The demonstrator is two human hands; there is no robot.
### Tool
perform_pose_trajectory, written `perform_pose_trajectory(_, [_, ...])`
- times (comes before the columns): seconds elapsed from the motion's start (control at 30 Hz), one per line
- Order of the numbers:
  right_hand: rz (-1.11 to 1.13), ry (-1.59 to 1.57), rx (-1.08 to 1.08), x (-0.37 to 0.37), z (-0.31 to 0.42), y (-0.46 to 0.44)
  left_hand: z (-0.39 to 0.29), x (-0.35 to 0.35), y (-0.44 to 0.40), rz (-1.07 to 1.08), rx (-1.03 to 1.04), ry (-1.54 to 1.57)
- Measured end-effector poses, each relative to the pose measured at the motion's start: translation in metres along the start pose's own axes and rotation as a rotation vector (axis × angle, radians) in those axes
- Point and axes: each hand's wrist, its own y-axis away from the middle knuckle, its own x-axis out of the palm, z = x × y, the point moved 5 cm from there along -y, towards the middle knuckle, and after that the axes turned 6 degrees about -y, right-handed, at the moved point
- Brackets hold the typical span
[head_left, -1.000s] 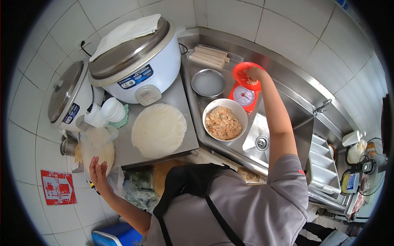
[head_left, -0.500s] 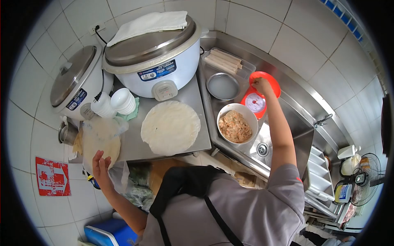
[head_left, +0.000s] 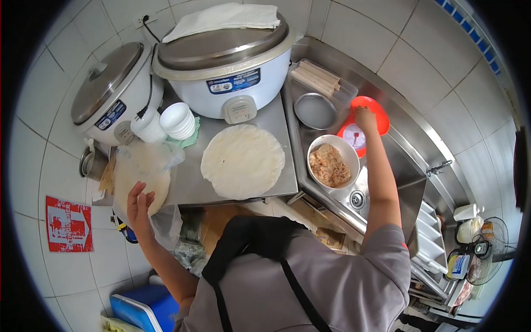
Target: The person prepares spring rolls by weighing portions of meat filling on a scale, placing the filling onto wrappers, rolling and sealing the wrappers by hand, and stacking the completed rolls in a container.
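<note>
A person's right hand [head_left: 364,117], whether grasping or not unclear, is pointing down into a red dish [head_left: 383,113] atop a dial scale [head_left: 353,135], while the left hand [head_left: 139,207] is hovering, loosely curled and empty, near plastic-covered round sheets [head_left: 145,174].

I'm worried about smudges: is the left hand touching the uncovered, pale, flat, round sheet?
Apart: the head view shows grey steel counter between the left hand and the pale round sheet.
</note>
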Motion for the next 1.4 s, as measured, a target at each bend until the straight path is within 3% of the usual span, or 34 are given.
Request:
perform_pose_trajectory(0.03, [0.017, -0.110, -0.021, -0.008, 0.006, 0.001, 0.001, 0.000, 0.000, 0.002, -0.001, 0.001])
perform_pose_trajectory(0.13, [0.571, -0.757, 0.244, -0.019, -0.001, -0.001, 0.002, -0.002, -0.001, 0.020, -0.014, 0.003])
perform_pose_trajectory(0.2, [0.699, -1.173, 0.274, -0.017, 0.004, -0.003, 0.000, 0.004, -0.002, 0.042, -0.011, 0.007])
perform_pose_trajectory(0.27, [0.652, -1.515, 0.236, -0.041, 0.021, 0.010, -0.002, 0.018, -0.004, 0.111, -0.007, -0.035])
perform_pose_trajectory(0.4, [0.682, -1.733, 0.007, -0.064, 0.131, 0.034, 0.002, 0.068, -0.016, 0.278, 0.019, -0.069])
perform_pose_trajectory(0.47, [0.831, -1.637, -0.167, -0.049, 0.201, 0.051, 0.022, 0.098, -0.028, 0.394, 0.042, -0.065])
perform_pose_trajectory(0.5, [1.007, -1.543, -0.306, -0.034, 0.239, 0.060, 0.032, 0.115, -0.032, 0.457, 0.051, -0.059])
perform_pose_trajectory(0.53, [0.884, -1.307, -0.472, -0.035, 0.277, 0.075, 0.041, 0.132, -0.034, 0.488, 0.040, -0.061])
perform_pose_trajectory(0.57, [0.974, -1.252, -0.396, -0.024, 0.309, 0.093, 0.050, 0.147, -0.035, 0.521, 0.031, -0.064])
perform_pose_trajectory(0.63, [0.537, -0.986, -0.907, 0.009, 0.361, 0.111, 0.064, 0.168, -0.038, 0.546, 0.179, -0.267])
perform_pose_trajectory(0.67, [0.608, -1.031, -0.829, 0.035, 0.377, 0.119, 0.071, 0.174, -0.038, 0.533, 0.253, -0.349])
perform_pose_trajectory(0.73, [0.406, -0.582, -0.808, 0.011, 0.387, 0.138, 0.076, 0.186, -0.037, 0.513, 0.403, -0.509])
perform_pose_trajectory(0.83, [0.196, -0.859, -0.765, -0.014, 0.362, 0.137, 0.065, 0.199, -0.029, 0.496, 0.529, -0.546])
perform_pose_trajectory(0.93, [0.228, -0.973, -0.633, 0.004, 0.347, 0.138, 0.059, 0.220, -0.025, 0.568, 0.556, -0.418])
perform_pose_trajectory(1.13, [-0.043, -0.741, -0.662, 0.012, 0.344, 0.157, 0.071, 0.241, -0.020, 0.500, 0.813, -0.538])
perform_pose_trajectory(1.23, [-0.143, -0.689, -0.734, 0.005, 0.339, 0.160, 0.081, 0.245, -0.032, 0.751, 0.582, -0.512])
perform_pose_trajectory(1.33, [0.066, -1.053, -0.613, 0.003, 0.325, 0.152, 0.071, 0.232, -0.048, 0.620, 0.622, -0.447])
perform_pose_trajectory(1.4, [0.089, -0.873, -0.588, 0.004, 0.330, 0.148, 0.076, 0.238, -0.047, 0.647, 0.679, -0.464])
